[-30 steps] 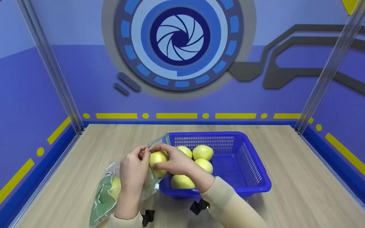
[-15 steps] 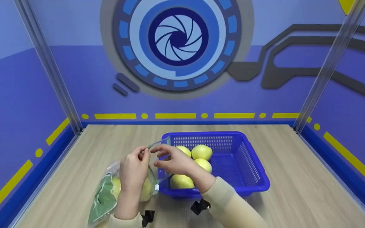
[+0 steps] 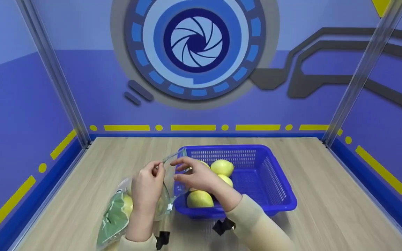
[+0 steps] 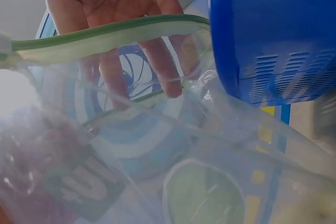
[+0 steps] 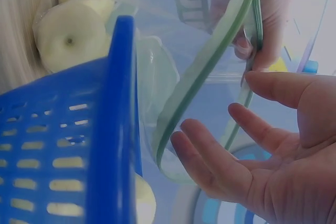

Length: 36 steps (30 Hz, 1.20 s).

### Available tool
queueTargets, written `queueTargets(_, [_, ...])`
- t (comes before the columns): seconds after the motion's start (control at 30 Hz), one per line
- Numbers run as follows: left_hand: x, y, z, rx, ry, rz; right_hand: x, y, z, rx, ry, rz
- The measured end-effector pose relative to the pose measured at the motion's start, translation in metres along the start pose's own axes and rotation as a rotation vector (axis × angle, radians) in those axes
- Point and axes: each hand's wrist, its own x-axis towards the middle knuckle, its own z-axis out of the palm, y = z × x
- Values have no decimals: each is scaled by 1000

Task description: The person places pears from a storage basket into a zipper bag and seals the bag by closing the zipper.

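My left hand point(image 3: 147, 190) pinches the rim of a clear zip bag point(image 3: 113, 216) with a green printed panel. Its mouth, edged by a green zip strip point(image 5: 205, 69), gapes toward the basket. Pale yellow pears point(image 5: 71, 38) lie inside the bag, partly hidden behind my left wrist. My right hand point(image 3: 201, 176) hovers at the mouth with fingers spread and nothing in them; some fingertips show behind the strip in the left wrist view. Below it, several pears point(image 3: 200, 199) sit in the left half of a blue basket point(image 3: 277, 181), partly covered by that hand.
The basket's left rim point(image 5: 118, 129) stands right beside the bag's mouth. A white zip slider point(image 3: 170, 207) hangs at the near end of the strip. Printed blue panels point(image 3: 201, 115) enclose the wooden table point(image 3: 326, 195) at the back and sides.
A pear in my right hand at the bag's mouth has been let go and went into the bag. The right hand has then drawn slightly right, while the left keeps its hold.
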Motion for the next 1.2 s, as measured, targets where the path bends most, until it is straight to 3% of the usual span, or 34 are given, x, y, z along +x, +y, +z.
queueTargets(0.37, [2, -3, 0, 15, 49, 18, -1, 0, -23, 2, 13, -4])
queueTargets(0.6, [2, -4, 2, 6, 88, 61, 0, 5, -35, -19, 37, -12])
queueTargets(1.2, [3, -4, 3, 12, 77, 53, 5, 17, -62, -173, 94, 95])
